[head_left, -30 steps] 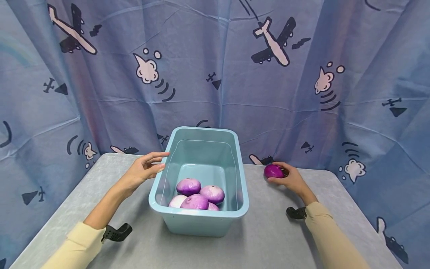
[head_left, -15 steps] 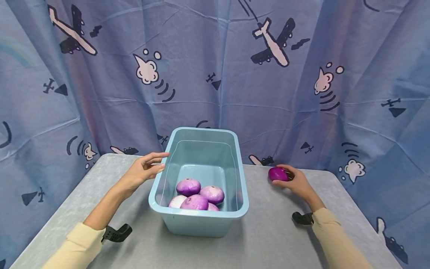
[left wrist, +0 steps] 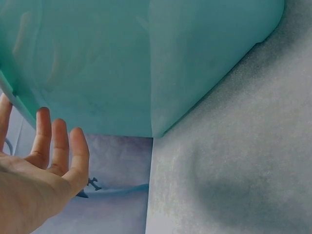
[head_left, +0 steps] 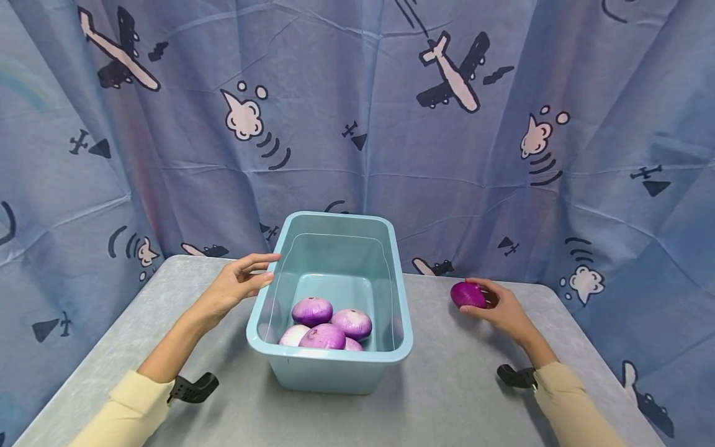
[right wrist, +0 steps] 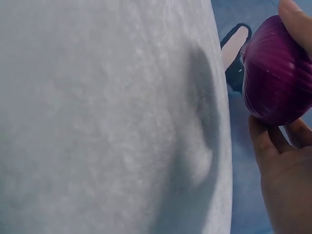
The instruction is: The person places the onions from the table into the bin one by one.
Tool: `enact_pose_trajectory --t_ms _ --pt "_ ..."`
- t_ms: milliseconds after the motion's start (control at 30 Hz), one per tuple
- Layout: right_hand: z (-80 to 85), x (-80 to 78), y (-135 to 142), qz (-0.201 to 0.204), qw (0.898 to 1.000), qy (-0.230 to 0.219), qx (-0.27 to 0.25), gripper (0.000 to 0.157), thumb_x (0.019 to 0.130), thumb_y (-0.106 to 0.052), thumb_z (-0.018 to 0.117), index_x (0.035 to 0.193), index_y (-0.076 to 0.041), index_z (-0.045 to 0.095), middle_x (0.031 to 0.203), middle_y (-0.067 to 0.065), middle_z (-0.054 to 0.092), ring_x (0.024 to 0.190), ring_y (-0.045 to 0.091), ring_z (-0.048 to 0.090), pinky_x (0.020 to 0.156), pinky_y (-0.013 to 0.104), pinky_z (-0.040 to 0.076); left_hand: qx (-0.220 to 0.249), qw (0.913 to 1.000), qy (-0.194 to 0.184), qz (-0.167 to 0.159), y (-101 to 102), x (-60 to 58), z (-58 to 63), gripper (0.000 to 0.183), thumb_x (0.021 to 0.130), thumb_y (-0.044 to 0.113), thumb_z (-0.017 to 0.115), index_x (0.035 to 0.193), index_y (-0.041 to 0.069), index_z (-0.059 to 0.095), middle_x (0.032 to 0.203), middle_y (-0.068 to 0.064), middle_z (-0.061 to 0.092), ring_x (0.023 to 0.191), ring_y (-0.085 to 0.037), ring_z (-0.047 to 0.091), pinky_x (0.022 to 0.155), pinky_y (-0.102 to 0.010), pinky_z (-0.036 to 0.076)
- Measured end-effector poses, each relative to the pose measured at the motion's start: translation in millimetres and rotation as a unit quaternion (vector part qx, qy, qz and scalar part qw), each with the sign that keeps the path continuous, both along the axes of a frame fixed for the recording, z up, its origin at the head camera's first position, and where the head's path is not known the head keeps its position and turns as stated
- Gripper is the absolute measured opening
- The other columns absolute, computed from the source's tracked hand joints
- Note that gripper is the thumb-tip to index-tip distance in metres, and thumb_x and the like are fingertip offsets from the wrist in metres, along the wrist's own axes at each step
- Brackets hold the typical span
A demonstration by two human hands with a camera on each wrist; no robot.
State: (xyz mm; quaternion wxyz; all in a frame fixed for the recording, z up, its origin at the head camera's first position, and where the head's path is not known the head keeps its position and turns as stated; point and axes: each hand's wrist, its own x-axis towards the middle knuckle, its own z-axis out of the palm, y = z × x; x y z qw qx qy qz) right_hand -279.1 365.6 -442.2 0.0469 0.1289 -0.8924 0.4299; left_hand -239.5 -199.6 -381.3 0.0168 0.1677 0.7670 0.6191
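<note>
A red onion is pinched between the thumb and fingers of my right hand, right of the bin. In the right wrist view the deep purple onion shows ridged skin, and a shadow falls on the table apart from it. My left hand is at the left rim of a light blue plastic bin, its index finger reaching the rim. The left wrist view shows that hand's fingers slightly bent beside the bin's outer wall. Several paler purple onions lie at the bin's near end.
The bin stands mid-table on a grey tabletop. A blue curtain printed with airplanes hangs behind and along the sides of the table. Black wrist mounts sit at both cuffs.
My right hand has moved slightly to the right and nearer with the red onion in it. My left hand and the bin have stayed in place.
</note>
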Motion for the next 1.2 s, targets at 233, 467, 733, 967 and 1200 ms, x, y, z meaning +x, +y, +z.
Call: enact_pose_trajectory --t_ms 233,467,733,967,1200 --pt "8.6 8.6 -5 0.013 1.0 0.002 -0.019 0.065 0.089 -0.021 0.083 0.144 -0.005 0.054 0.139 0.022 0.053 0.12 0.041 0.055 0.085 0.019 0.049 -0.003 1.0 0.001 -0.001 -1 -0.7 -0.3 0.046 0.1 0.023 0.068 0.143 0.008 0.058 0.137 -0.02 0.056 0.118 -0.03 0.059 0.099 -0.054 0.044" --pt "22.4 16.9 -14 0.034 0.999 0.006 -0.034 0.064 0.089 -0.018 0.082 0.145 -0.007 0.054 0.137 0.02 0.054 0.116 0.036 0.058 0.085 0.023 0.052 -0.005 1.0 0.001 -0.001 0 -0.3 -0.2 0.046 0.1 0.023 0.068 0.143 0.009 0.058 0.138 -0.02 0.055 0.119 -0.031 0.058 0.1 -0.055 0.044" --pt "33.0 20.4 -26 0.042 0.997 0.014 -0.058 0.061 0.09 -0.015 0.081 0.144 -0.007 0.055 0.134 0.018 0.056 0.108 0.017 0.061 0.085 0.023 0.052 -0.002 1.0 -0.001 0.0 -1 0.1 0.2 0.047 0.1 0.022 0.068 0.144 0.008 0.057 0.139 -0.02 0.055 0.119 -0.03 0.058 0.099 -0.053 0.044" --pt "38.5 23.7 -35 0.066 0.992 0.021 -0.105 0.059 0.09 -0.006 0.079 0.144 -0.006 0.055 0.132 0.016 0.057 0.11 0.017 0.061 0.087 0.024 0.052 0.0 1.0 -0.005 0.0 0 0.3 -0.7 0.047 0.1 0.023 0.068 0.144 0.008 0.057 0.139 -0.02 0.054 0.12 -0.031 0.057 0.099 -0.053 0.045" --pt "51.9 23.3 -45 0.09 0.987 0.032 -0.126 0.06 0.09 -0.001 0.077 0.145 -0.005 0.054 0.13 0.011 0.059 0.108 0.02 0.061 0.086 0.027 0.054 0.001 1.0 -0.003 -0.002 -1 -0.5 -1.7 0.048 0.1 0.023 0.068 0.144 0.008 0.057 0.138 -0.02 0.055 0.118 -0.029 0.058 0.099 -0.053 0.045"
